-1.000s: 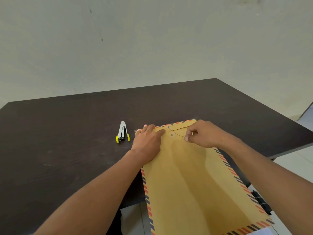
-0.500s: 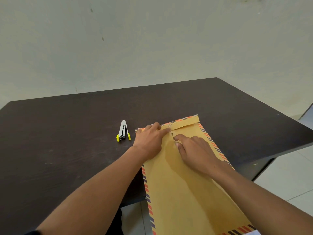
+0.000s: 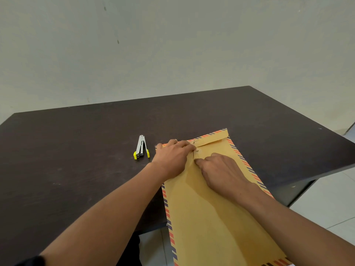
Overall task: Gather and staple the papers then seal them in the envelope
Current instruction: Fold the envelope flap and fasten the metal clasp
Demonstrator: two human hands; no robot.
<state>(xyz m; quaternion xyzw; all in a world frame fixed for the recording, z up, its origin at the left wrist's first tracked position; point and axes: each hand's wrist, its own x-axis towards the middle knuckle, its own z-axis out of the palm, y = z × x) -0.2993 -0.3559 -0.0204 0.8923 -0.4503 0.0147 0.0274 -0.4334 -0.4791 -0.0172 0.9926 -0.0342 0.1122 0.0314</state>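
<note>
Head view: striped-edged brown envelope (image 3: 211,217), flap folded; both hands' fingers (image 3: 184,145) flat, pressing, grasping nothing

Brown envelope (image 3: 207,217) (striped border) flat, flap folded; stapler (image 3: 141,147) beside.

Soft even daylight, fairly bright. Faint shadows under both arms on the envelope (image 3: 211,217). No glare on the dark table (image 3: 76,150). Sharp centre, wide-angle bending at edges.
</note>
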